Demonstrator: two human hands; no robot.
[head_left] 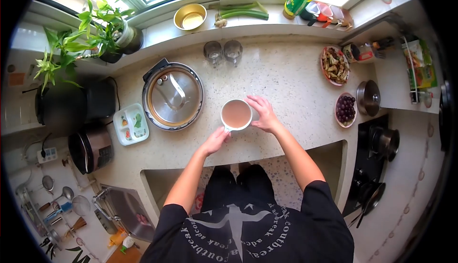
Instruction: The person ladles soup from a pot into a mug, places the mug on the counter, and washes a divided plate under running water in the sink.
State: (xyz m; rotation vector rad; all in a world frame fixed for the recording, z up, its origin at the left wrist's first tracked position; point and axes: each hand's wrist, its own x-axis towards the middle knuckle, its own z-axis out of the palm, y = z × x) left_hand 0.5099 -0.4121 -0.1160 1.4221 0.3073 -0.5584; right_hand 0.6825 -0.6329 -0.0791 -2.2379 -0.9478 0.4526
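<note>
A white cup [236, 114] filled with a pinkish-brown liquid is near the counter's front edge, in front of my body. My left hand [216, 142] is closed around its handle, at the lower left of the rim. On the other side, my right hand [265, 113] is held with fingers stretched and apart beside the cup; whether its fingertips touch the wall is hard to tell. Left of the cup sits a large round electric pan [174, 96] under a glass lid. Behind it, two clear glass mugs [223, 52] stand together on the counter.
A divided white tray [131, 124] and a rice cooker [90, 148] are at left, near the sink [129, 210]. Bowls of dark grapes [346, 110] and dried brown pieces [335, 66] stand right, beside a lidded pot [369, 97] and the stove [365, 167]. A gold bowl [190, 17] is on the sill.
</note>
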